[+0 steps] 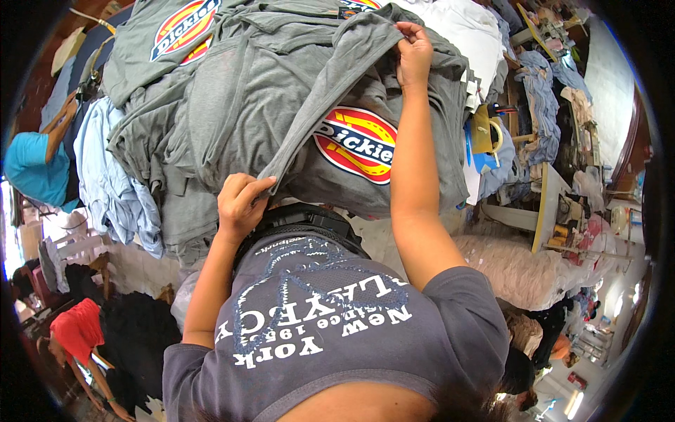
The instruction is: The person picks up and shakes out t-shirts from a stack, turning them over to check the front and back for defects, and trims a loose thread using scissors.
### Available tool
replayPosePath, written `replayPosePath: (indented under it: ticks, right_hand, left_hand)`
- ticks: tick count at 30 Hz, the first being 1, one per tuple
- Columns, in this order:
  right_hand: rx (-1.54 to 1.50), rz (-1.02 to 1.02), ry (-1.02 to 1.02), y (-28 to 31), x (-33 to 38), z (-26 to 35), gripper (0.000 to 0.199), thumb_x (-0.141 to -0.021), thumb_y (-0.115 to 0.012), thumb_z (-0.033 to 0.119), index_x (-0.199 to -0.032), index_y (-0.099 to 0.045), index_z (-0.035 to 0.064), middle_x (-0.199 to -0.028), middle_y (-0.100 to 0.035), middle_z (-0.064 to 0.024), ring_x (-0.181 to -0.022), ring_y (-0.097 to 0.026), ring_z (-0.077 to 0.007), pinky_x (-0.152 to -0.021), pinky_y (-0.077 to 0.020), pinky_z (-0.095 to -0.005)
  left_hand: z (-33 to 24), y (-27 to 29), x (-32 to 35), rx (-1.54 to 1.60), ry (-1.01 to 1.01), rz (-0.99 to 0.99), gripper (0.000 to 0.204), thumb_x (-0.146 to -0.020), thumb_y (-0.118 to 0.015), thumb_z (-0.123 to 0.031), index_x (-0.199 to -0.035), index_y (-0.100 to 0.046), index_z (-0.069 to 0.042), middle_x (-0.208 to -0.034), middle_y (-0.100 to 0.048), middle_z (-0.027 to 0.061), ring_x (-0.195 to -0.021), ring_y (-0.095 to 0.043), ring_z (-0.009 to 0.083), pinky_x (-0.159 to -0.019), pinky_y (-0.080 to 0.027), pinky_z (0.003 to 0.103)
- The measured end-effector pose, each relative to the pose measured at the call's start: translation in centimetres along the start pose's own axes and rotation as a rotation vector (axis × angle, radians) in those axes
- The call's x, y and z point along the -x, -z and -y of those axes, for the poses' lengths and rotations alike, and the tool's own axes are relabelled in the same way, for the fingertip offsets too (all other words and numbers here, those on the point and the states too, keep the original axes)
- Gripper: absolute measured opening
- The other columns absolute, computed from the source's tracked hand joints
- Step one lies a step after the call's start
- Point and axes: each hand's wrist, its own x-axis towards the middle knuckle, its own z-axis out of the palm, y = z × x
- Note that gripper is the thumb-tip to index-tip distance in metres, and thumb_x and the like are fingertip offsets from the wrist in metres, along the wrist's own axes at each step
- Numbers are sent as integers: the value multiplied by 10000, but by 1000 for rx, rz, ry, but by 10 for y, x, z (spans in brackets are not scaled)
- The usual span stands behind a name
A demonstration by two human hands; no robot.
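Note:
A grey shirt (281, 91) with a red, yellow and blue oval emblem lies on top of a heap of grey shirts on the table in front of me. My left hand (241, 200) pinches its near edge close to my waist. My right hand (413, 53) grips the far end of the same folded edge, higher up. The fabric runs taut as a diagonal band between the two hands. Under it lies another grey shirt showing the same emblem (356, 144).
Pale blue garments (112, 176) hang off the left of the pile, white fabric (464, 24) lies at the back right. Sewing tables with blue cloth (545, 105) stand on the right. A person in red (77, 330) sits low on the left.

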Motion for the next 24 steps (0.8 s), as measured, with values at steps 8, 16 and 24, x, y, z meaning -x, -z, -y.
replayPosePath:
  ticks: [8,16,24]
  right_hand:
    - [288,90,94,-12,6,8,185,-722,-512,-75,-889,-542,-2,-848,-568,-40,-774,-532,-89,-714,-410,-193]
    - [528,100,152,-22,4,15,146,-723,-554,-1,-868,-554,14,-721,-574,-25,-655,-533,-81,-609,-424,-199]
    - [594,375,-478,-118,-22,34,230,-745,-553,147,-930,-540,11,-732,-585,-106,-664,-584,-177,-579,-492,-292]
  left_hand:
    - [1,6,12,-6,62,-1,388,-478,-594,99,-834,-614,-53,-635,-489,61,-570,-480,202,-516,-389,287]
    - [5,8,17,114,163,60,333,-552,-600,93,-857,-578,-39,-681,-493,57,-626,-495,186,-576,-392,264]
    - [34,30,23,892,896,-427,188,-772,-587,-41,-927,-481,-30,-686,-403,-64,-578,-309,-4,-522,-245,140]
